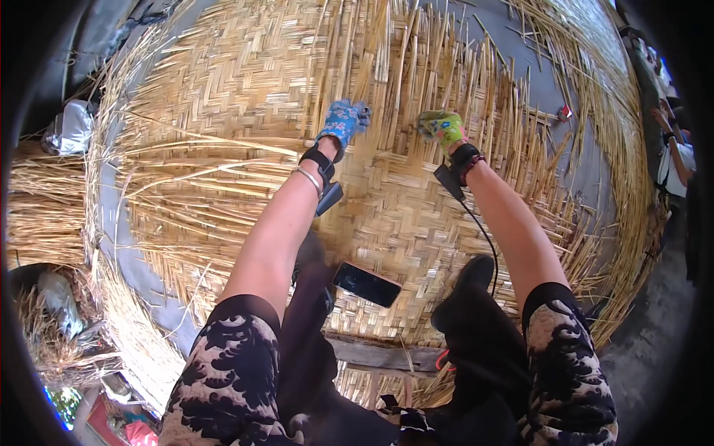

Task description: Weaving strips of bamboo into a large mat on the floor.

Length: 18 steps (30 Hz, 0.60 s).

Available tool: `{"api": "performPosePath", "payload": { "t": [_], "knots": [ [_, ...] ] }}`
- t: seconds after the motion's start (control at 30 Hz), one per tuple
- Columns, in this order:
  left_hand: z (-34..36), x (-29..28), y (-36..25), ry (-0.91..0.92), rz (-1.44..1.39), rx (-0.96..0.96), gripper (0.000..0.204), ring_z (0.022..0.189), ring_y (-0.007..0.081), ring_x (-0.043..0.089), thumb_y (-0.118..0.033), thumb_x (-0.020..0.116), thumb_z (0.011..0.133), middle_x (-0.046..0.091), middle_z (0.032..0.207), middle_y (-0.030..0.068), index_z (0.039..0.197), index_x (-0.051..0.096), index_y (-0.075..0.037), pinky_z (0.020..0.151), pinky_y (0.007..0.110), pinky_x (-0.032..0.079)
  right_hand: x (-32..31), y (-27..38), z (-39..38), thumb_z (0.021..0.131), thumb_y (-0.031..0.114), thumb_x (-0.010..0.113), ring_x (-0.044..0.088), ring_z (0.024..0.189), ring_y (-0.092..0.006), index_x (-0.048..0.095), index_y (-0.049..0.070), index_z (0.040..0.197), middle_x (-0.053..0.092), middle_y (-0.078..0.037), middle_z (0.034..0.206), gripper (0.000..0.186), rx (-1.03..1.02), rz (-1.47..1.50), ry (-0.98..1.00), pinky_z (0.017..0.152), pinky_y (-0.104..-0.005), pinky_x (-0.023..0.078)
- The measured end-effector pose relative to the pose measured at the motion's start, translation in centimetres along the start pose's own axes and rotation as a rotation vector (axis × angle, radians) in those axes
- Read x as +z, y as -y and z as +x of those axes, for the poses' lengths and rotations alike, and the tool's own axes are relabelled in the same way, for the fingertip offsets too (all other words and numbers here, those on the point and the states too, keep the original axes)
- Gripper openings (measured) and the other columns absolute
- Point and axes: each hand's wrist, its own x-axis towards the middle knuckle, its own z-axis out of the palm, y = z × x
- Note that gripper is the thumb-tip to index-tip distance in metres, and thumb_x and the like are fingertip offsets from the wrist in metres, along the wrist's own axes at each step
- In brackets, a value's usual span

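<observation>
A wide woven reed mat [398,223] spreads under me, its flat straw-coloured strips crossing in a zigzag pattern. My left hand [346,120], in a blue flowered glove, is closed over the mat among upright strips; what its fingers hold is hidden. To its right my right hand [442,126], in a green flowered glove, is curled closed at the loose reed strips [435,70] that run away from me. The strips between both hands are smeared by motion. Each wrist carries a dark strapped device.
A phone [367,285] lies on the mat between my feet. Unwoven strips [216,175] fan out at the left, and loose reeds [621,178] line the right side. Behind the mat's near edge is a wooden beam [387,355]. Another person [677,149] is at the far right.
</observation>
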Motion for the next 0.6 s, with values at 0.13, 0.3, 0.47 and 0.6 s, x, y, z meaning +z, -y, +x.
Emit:
{"api": "performPosePath", "payload": {
  "t": [0.13, 0.3, 0.47, 0.6],
  "knots": [
    [1.4, 3.3, 2.0, 0.078, 0.067, -0.046, 0.01, 0.044, 0.0106, 0.046, -0.013, 0.05, 0.082, 0.05, 0.059, 0.0013, 0.073, 0.048, -0.007, 0.038, 0.024, 0.036, -2.1, -1.3, 2.0, 0.076, 0.008, 0.051, 0.06, 0.073, -0.0267, 0.056, -0.001, 0.095, 0.062, -0.013, 0.083, 0.022, -0.089, -0.409, -0.259, 0.064, -0.0364, 0.05],
    [4.1, -4.7, 5.3, -0.086, 0.197, 0.515, 0.011, 0.047, 0.0119, 0.048, -0.017, 0.051, 0.082, 0.052, 0.06, 0.0029, 0.077, 0.053, -0.007, 0.041, 0.025, 0.039, 5.4, -1.1, 3.2, 0.072, -0.002, 0.056, 0.059, 0.059, -0.0191, 0.058, 0.001, 0.091, 0.06, -0.007, 0.071, 0.019, -0.662, -1.334, -0.26, 0.05, -0.0273, 0.048],
    [-1.5, 1.6, 2.1, -0.036, 0.162, 0.146, 0.019, 0.055, 0.012, 0.05, -0.021, 0.048, 0.084, 0.054, 0.066, 0.0038, 0.079, 0.053, -0.003, 0.049, 0.026, 0.041, -0.6, -2.3, 4.1, 0.075, 0.003, 0.057, 0.06, 0.068, -0.0184, 0.057, 0.002, 0.081, 0.059, -0.006, 0.07, 0.006, -0.218, -0.855, -0.13, 0.055, -0.0257, 0.047],
    [-1.2, 2.9, 2.3, -0.119, 0.058, 0.113, 0.019, 0.055, 0.0107, 0.047, -0.021, 0.048, 0.083, 0.053, 0.065, 0.0029, 0.078, 0.053, -0.003, 0.049, 0.024, 0.038, -2.1, -2.8, 3.1, 0.074, 0.021, 0.059, 0.058, 0.075, -0.0222, 0.053, 0.0, 0.1, 0.06, -0.011, 0.087, 0.033, -0.307, 0.227, 0.213, 0.059, -0.0321, 0.047]
  ]
}}
